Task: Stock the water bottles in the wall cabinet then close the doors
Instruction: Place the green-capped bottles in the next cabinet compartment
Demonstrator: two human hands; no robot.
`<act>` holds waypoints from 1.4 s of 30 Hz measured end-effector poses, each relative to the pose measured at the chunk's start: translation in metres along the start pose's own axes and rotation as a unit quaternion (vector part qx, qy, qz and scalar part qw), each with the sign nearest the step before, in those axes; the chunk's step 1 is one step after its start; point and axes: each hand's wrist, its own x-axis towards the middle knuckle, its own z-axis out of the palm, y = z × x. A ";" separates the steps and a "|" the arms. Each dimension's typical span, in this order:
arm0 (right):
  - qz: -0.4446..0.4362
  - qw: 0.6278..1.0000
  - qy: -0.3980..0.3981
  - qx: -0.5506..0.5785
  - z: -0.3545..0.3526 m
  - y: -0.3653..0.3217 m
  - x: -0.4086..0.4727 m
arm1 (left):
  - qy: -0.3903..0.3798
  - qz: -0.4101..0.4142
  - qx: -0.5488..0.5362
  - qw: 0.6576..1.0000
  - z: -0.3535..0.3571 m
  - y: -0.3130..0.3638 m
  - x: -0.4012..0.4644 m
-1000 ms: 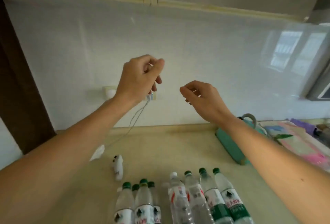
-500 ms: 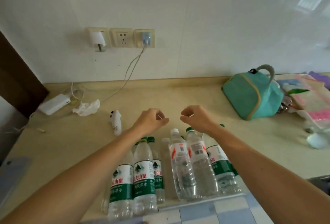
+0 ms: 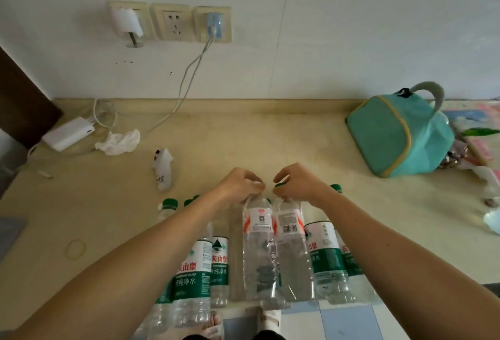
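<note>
Standing clear, green-capped bottles [image 3: 257, 247]; hands [image 3: 239, 185] gripping necks.

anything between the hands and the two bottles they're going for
Nothing visible. The left hand already grips the neck of the red-labelled bottle, and the right hand grips the cap end of the barcode-labelled bottle. The wall cabinet is out of view.

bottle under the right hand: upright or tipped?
Upright. The green-capped bottle stands on the counter, cap up, with the right hand gripping its neck.
</note>
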 end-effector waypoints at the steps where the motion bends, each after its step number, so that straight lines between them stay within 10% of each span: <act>1: -0.003 1.000 0.002 0.021 -0.006 -0.001 0.003 | 0.025 0.009 -0.022 0.999 -0.002 0.005 0.001; 18: -0.274 0.941 0.188 0.063 -0.084 -0.049 0.028 | 0.333 0.236 0.036 0.912 -0.038 0.080 0.003; 33: -0.333 0.923 0.190 0.034 -0.073 -0.034 0.062 | 0.323 0.254 0.051 0.910 -0.027 0.054 0.013; 42: -0.178 0.975 0.039 0.131 -0.040 0.004 0.080 | 0.297 0.113 -0.037 0.948 -0.004 0.017 0.029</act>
